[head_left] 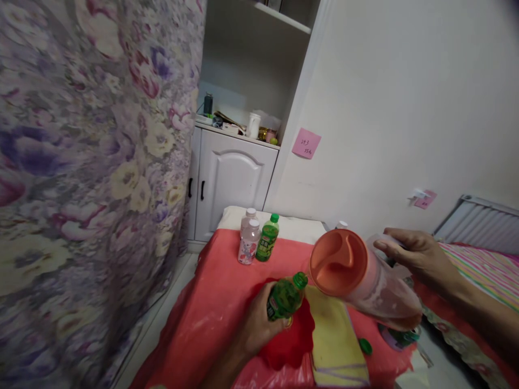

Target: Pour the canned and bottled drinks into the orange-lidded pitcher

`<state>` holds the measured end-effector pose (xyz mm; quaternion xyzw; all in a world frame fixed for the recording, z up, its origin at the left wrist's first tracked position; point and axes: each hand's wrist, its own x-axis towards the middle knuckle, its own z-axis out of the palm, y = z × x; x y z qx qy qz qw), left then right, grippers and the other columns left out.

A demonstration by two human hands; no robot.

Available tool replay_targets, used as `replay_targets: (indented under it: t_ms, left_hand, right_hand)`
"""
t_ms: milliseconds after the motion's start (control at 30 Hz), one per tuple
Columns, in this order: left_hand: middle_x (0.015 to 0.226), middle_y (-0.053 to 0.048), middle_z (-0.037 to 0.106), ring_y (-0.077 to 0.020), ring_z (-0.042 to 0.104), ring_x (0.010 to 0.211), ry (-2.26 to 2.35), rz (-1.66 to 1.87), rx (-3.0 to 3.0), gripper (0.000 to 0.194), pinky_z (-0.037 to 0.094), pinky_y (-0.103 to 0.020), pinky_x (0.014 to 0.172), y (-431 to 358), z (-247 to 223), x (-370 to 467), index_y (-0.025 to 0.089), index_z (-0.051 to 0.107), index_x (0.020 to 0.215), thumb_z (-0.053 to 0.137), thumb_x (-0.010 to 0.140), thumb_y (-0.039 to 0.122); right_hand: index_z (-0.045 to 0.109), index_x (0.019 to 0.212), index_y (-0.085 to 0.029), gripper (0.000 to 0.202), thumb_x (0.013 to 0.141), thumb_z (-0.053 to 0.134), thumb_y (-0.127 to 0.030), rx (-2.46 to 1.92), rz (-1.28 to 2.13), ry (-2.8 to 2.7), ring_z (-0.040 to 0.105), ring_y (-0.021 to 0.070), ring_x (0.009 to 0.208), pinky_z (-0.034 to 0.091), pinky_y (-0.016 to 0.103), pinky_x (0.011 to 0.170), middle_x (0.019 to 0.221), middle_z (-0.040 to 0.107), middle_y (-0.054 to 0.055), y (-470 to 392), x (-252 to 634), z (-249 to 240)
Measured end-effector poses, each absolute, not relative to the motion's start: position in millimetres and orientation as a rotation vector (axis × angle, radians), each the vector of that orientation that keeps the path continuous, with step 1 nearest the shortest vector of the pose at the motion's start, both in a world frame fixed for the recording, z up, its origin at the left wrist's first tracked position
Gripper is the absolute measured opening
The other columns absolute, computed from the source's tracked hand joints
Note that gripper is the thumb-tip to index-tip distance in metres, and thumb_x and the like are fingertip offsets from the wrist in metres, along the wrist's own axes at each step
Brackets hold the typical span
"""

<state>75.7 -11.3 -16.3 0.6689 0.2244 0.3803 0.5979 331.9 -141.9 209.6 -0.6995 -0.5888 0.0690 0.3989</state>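
Note:
My left hand (259, 324) is wrapped round an uncapped green bottle (286, 297), tilted to the right above a red scalloped dish (292, 340). My right hand (409, 248) grips the handle of a clear pitcher (381, 292) with an orange top (338, 263). The pitcher lies tipped on its side in the air, its top toward the bottle's mouth. Whether liquid flows between them I cannot tell. Below the pitcher, a yellow cloth (334, 337) lies beside a green cap (365, 346).
On the red tablecloth (219, 281) stand a capped green bottle (268, 237) and two clear bottles with white caps (248, 243). A can (399, 336) lies near the right edge. Another white cap (341, 224) shows behind the pitcher. A flowered curtain (97, 162) hangs at left.

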Motion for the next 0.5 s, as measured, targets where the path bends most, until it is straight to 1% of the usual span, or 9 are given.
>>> replay_targets:
  t_ms: [233, 400, 500]
  left_hand:
    - [0.122, -0.006, 0.072, -0.0282, 0.066, 0.113, 0.521, 0.884, 1.548, 0.063, 0.051, -0.038, 0.098, -10.5, -15.5, 76.5, 0.022, 0.059, 0.123, 0.073, 0.063, 0.007]
    - [0.126, -0.007, 0.07, -0.0292, 0.065, 0.115, 0.495, 0.895, 1.549, 0.064, 0.05, -0.039, 0.1, -10.0, -18.5, 75.6, 0.021, 0.058, 0.125, 0.076, 0.064, 0.01]
    - [0.126, -0.008, 0.07, -0.0297, 0.064, 0.117, 0.486, 0.894, 1.529, 0.066, 0.049, -0.04, 0.102, -11.1, -16.0, 74.8, 0.02, 0.058, 0.126, 0.075, 0.063, 0.009]
  right_hand:
    - [0.047, 0.055, -0.021, 0.06, 0.082, 0.065, -0.072, -1.786, 0.12, -1.527, 0.039, 0.0126, 0.053, 0.028, 0.027, 0.049, 0.055, 0.039, -0.004, -142.4, 328.9, 214.5]
    - [0.046, 0.056, -0.022, 0.06, 0.08, 0.064, -0.074, -1.804, 0.125, -1.515, 0.04, 0.013, 0.054, 0.028, 0.027, 0.051, 0.055, 0.039, -0.004, -141.4, 329.3, 213.9]
    - [0.045, 0.056, -0.022, 0.06, 0.081, 0.064, -0.073, -1.805, 0.13, -1.515, 0.039, 0.0127, 0.054, 0.027, 0.028, 0.052, 0.056, 0.037, -0.004, -141.2, 330.9, 213.0]
